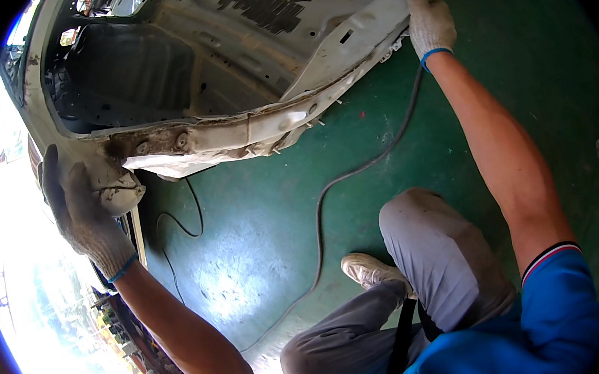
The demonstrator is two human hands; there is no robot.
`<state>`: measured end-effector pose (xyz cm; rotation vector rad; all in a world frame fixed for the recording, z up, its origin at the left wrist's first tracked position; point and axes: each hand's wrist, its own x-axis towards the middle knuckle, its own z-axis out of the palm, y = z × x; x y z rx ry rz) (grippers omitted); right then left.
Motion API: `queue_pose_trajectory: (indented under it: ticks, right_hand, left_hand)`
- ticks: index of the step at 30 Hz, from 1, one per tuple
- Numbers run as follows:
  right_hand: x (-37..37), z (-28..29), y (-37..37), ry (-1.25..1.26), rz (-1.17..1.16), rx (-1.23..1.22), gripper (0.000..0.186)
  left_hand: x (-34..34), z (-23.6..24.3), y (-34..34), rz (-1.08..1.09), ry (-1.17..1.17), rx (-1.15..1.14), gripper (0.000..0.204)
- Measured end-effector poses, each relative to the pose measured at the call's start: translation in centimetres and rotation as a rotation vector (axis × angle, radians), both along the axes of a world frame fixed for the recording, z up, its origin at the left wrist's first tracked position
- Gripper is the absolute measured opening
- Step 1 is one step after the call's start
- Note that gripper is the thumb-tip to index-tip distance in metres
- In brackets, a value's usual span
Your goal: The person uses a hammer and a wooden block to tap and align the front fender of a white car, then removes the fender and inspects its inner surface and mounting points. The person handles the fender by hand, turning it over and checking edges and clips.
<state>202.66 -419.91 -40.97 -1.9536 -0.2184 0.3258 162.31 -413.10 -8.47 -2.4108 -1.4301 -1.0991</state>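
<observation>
A bare car body [257, 122] fills the upper part of the head view, with whitish, rust-stained metal along its lower edge. My right hand [433, 28], in a pale knit glove with a blue cuff, grips the sill's end [388, 16] at the upper right. Its fingertips lie on top and the rest of the hand is at the outer edge. My left hand [85, 211], in a darker-soiled glove, is raised beside the body's corner pillar [87, 157] at the left. Those fingers are stretched out and apart; whether they touch the metal is hard to tell.
A dark hose [319, 207] winds over the green floor [353, 146] below the car body. A thinner cable [196, 204] loops farther left. My bent knee [419, 226] and shoe [372, 268] are close below. Bright daylight and cluttered equipment [122, 330] lie at the left.
</observation>
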Motion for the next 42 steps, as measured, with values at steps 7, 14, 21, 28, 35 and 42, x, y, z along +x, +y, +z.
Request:
queue_pose_trajectory:
  ticks: [7, 14, 21, 28, 35, 42]
  right_hand:
    - [0.5, -0.7, 0.3, -0.024, 0.012, -0.009, 0.090]
    - [0.3, -0.2, 0.1, 0.018, 0.003, -0.003, 0.090]
    - [1.1, -1.4, 0.6, 0.004, -0.037, -0.015, 0.094]
    - [0.6, -1.6, 0.9, 0.024, 0.036, 0.130, 0.097]
    - [-0.2, -0.7, 0.7, 0.035, 0.030, 0.310, 0.090]
    - [0.1, -1.3, 0.9, 0.053, -0.038, 0.193, 0.090]
  left_hand:
    - [-1.7, -0.4, 0.7, -0.128, 0.232, 0.174, 0.026]
    - [1.3, -0.2, -0.9, 0.035, -0.158, -0.062, 0.045]
    - [0.8, -0.4, -0.5, 0.001, -0.143, -0.020, 0.051]
    - [0.6, -0.1, -0.8, -0.019, -0.051, 0.050, 0.050]
    - [-0.1, -0.2, -0.6, 0.075, -0.022, 0.126, 0.052]
    - [0.1, -0.5, -1.1, 0.151, -0.002, 0.160, 0.052]
